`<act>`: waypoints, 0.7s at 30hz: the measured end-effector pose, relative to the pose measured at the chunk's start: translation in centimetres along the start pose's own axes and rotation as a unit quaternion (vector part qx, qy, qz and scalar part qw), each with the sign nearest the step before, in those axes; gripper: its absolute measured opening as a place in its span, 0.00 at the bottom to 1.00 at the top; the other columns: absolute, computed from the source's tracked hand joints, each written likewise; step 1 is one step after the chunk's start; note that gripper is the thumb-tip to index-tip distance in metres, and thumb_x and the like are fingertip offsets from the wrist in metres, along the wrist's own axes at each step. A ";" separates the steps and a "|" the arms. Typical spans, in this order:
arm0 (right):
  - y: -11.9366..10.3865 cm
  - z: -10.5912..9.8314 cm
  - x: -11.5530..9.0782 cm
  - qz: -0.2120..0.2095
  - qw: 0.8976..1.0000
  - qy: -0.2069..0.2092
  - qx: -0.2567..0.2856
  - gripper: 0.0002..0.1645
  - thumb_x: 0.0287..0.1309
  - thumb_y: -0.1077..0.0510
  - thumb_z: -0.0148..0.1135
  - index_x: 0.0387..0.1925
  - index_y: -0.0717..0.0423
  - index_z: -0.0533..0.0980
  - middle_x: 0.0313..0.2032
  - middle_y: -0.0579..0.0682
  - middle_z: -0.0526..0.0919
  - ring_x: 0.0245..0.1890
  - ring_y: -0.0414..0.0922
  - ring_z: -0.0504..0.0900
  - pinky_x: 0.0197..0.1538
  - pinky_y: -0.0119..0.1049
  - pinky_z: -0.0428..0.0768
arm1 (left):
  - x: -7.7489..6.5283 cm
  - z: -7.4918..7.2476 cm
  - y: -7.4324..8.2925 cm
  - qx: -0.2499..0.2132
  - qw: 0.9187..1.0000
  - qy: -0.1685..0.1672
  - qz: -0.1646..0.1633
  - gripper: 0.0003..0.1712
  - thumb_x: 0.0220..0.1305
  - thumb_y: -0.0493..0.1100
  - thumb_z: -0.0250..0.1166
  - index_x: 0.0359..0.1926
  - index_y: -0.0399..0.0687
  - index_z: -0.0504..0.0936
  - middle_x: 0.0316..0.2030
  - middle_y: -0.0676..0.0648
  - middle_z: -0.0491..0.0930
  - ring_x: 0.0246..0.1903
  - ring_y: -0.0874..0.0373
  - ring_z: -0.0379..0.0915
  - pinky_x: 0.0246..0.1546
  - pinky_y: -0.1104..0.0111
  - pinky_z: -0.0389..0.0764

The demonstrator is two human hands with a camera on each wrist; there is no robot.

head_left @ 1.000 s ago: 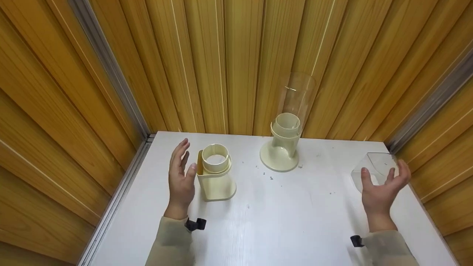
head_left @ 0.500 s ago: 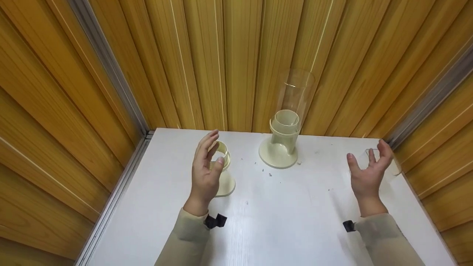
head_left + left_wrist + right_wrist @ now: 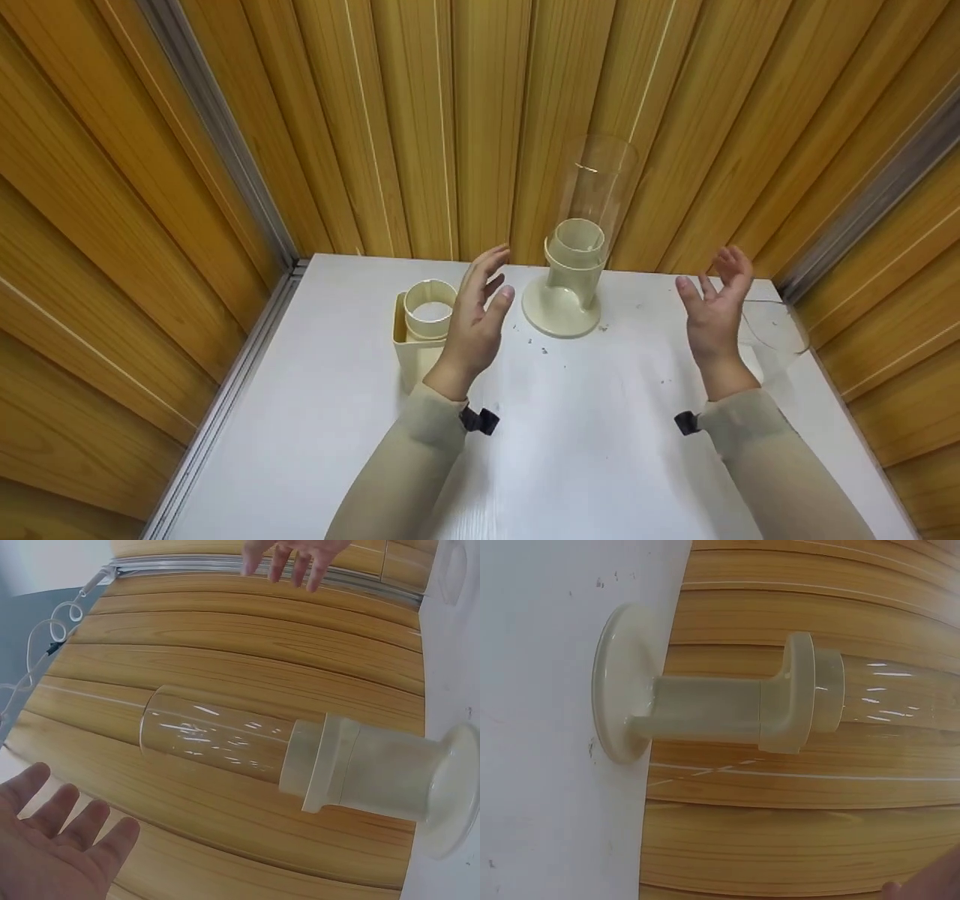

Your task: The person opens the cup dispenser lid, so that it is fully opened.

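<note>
My left hand [image 3: 476, 322] is held up over the table, fingers apart and nothing in them. It partly overlaps a cream plastic holder [image 3: 414, 360] with a round collar, standing at the left. Opposite it, my right hand [image 3: 716, 322] is raised with spread fingers, also holding nothing. Between and beyond the hands stands a cream stand [image 3: 559, 307] with a round foot; a clear tube [image 3: 600, 184] rises from its collar. The left wrist view shows this stand [image 3: 382, 769] sideways, the left hand's fingers [image 3: 105, 840] apart from the tube.
A clear container [image 3: 780, 326] sits near the table's right edge, partly behind the right hand. Wood-patterned walls [image 3: 420, 135] close in the white table [image 3: 570, 450] at the back and sides. Small dark crumbs [image 3: 544, 351] lie before the stand.
Both hands have moved inward and farther over the table, the left one rightward past the cream holder, the right one leftward away from the clear container. The objects stay in place.
</note>
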State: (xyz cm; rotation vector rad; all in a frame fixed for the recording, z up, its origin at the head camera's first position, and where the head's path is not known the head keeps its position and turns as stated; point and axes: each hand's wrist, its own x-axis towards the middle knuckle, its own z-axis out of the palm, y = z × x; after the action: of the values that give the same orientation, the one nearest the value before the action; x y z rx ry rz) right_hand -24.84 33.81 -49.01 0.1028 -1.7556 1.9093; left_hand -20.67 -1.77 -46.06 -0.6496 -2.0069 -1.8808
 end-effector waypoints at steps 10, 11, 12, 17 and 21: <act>1.2 4.4 1.1 0.054 0.995 -0.069 0.046 0.40 0.77 0.51 0.56 0.85 0.45 0.58 0.74 0.41 0.66 0.82 0.46 0.60 0.90 0.50 0.58 | 2.4 3.5 -2.8 0.014 0.995 -0.056 -0.082 0.34 0.89 0.50 0.53 0.86 0.42 0.63 0.85 0.38 0.63 0.86 0.41 0.61 0.88 0.46 0.70; 1.4 4.8 1.3 0.056 0.994 -0.074 0.049 0.40 0.77 0.51 0.55 0.85 0.45 0.58 0.73 0.42 0.67 0.81 0.47 0.61 0.91 0.51 0.59 | 2.6 3.9 -3.2 0.016 0.995 -0.054 -0.088 0.35 0.89 0.51 0.53 0.87 0.42 0.62 0.85 0.38 0.63 0.86 0.42 0.60 0.89 0.46 0.69; 1.5 5.2 1.4 0.057 0.994 -0.078 0.051 0.40 0.78 0.50 0.54 0.86 0.46 0.58 0.73 0.42 0.67 0.80 0.47 0.62 0.90 0.51 0.61 | 2.8 4.2 -3.5 0.016 0.994 -0.051 -0.094 0.36 0.89 0.51 0.53 0.87 0.43 0.60 0.85 0.38 0.63 0.87 0.41 0.59 0.89 0.45 0.67; 1.9 6.7 2.1 0.062 0.993 -0.089 0.044 0.41 0.78 0.49 0.51 0.87 0.49 0.57 0.74 0.44 0.67 0.77 0.45 0.65 0.85 0.48 0.66 | 3.9 6.0 -5.3 0.030 0.990 -0.036 -0.135 0.43 0.88 0.52 0.55 0.92 0.46 0.48 0.89 0.40 0.55 0.91 0.41 0.51 0.92 0.42 0.61; 2.2 7.4 3.0 0.079 0.992 -0.095 0.026 0.43 0.79 0.46 0.50 0.89 0.48 0.55 0.75 0.45 0.64 0.80 0.47 0.61 0.88 0.53 0.61 | 5.1 7.1 -6.0 0.049 0.985 -0.028 -0.166 0.47 0.88 0.54 0.56 0.93 0.52 0.43 0.92 0.42 0.46 0.92 0.40 0.46 0.92 0.40 0.59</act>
State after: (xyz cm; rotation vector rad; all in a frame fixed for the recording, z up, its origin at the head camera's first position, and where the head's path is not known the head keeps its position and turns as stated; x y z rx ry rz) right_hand -30.51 27.81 -48.66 0.1766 -1.8866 2.1200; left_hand -27.64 5.64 -49.15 -0.3606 -2.3476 -1.9402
